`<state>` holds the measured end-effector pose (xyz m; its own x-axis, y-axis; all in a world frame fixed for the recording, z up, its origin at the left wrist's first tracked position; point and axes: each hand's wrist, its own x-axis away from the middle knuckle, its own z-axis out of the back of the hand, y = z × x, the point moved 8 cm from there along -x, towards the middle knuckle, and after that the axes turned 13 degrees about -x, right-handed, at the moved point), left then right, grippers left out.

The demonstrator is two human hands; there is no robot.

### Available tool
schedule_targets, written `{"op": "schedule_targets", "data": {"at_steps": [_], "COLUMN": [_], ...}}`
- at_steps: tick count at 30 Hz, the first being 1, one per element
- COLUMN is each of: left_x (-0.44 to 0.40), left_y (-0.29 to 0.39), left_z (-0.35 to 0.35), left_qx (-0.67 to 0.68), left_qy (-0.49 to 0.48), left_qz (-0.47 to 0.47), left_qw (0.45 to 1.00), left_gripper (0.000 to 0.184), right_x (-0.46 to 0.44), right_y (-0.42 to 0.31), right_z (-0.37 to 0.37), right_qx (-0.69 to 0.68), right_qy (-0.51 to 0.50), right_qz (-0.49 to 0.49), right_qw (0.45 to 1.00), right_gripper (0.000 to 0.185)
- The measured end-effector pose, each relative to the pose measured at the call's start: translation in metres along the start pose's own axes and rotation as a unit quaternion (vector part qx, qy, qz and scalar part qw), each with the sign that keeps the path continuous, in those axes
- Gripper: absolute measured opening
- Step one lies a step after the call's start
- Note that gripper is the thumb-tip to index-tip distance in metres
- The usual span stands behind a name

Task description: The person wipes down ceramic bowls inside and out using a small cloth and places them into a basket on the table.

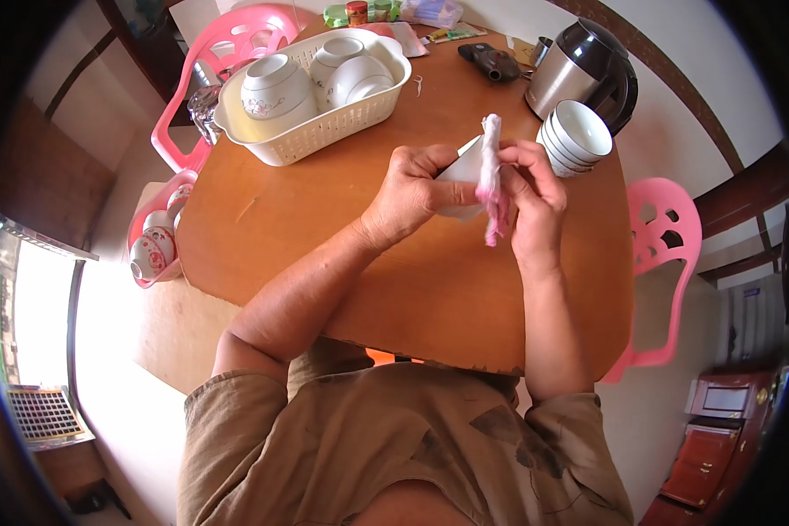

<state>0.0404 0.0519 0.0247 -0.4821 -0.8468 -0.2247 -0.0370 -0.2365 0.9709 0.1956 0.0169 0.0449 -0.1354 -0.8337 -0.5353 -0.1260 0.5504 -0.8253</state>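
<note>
Over the table (430, 289), our left hand (403, 197) grasps a white bowl (467, 167) by its wall, thumb on the near side, while our right hand (536, 197) pinches a bunched white-and-pink cloth (492, 167) right at the bowl's edge. We judge the bowl light, stiff, slick and breakable (probably china), best held by rim and base; the cloth should be soft and limp. From our hands, a stack of bowls (579, 136) stands at two o'clock, with a kettle (565, 74) beyond, nearer one. At ten o'clock a plastic basket (342, 127) holds upturned bowls (276, 83). The brown tabletop looks smooth, its near edge chipped. Around it, one pink chair (693, 237) sits just past three, another (263, 13) towards ten.
</note>
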Motion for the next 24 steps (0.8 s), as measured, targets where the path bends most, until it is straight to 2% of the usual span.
{"op": "schedule_targets", "data": {"at_steps": [4, 8, 9, 12, 13, 17, 21, 24], "left_x": [-0.002, -0.001, 0.001, 0.006, 0.006, 0.006, 0.004, 0.003], "left_y": [0.007, 0.001, -0.002, 0.011, 0.011, 0.013, 0.007, 0.006], "left_z": [0.000, -0.010, -0.014, -0.015, -0.014, -0.011, -0.007, -0.004], "left_qx": [0.014, -0.013, 0.022, -0.033, -0.034, 0.023, 0.057, 0.115], "left_qy": [0.009, -0.043, -0.064, -0.075, -0.065, -0.059, -0.043, -0.033], "left_qz": [-0.033, -0.037, -0.001, -0.015, -0.016, -0.004, 0.003, 0.020], "left_qw": [0.999, 0.998, 0.998, 0.997, 0.997, 0.998, 0.997, 0.993], "left_gripper": [0.025, 0.027, 0.027, 0.028, 0.029, 0.028, 0.028, 0.026], "right_x": [0.007, 0.011, 0.011, 0.007, 0.005, 0.002, 0.000, 0.001], "right_y": [-0.030, -0.029, -0.028, -0.018, -0.010, 0.007, 0.025, 0.035], "right_z": [-0.032, -0.034, -0.033, -0.029, -0.028, -0.026, -0.013, -0.012], "right_qx": [0.121, 0.173, 0.217, 0.212, 0.178, 0.065, -0.090, -0.218], "right_qy": [-0.115, -0.041, -0.044, -0.036, -0.055, -0.067, -0.053, -0.034], "right_qz": [0.145, 0.150, 0.168, 0.181, 0.153, 0.006, -0.107, -0.150], "right_qw": [0.975, 0.973, 0.961, 0.960, 0.970, 0.996, 0.989, 0.964], "right_gripper": [0.010, 0.021, 0.024, 0.029, 0.042, 0.054, 0.051, 0.052]}}
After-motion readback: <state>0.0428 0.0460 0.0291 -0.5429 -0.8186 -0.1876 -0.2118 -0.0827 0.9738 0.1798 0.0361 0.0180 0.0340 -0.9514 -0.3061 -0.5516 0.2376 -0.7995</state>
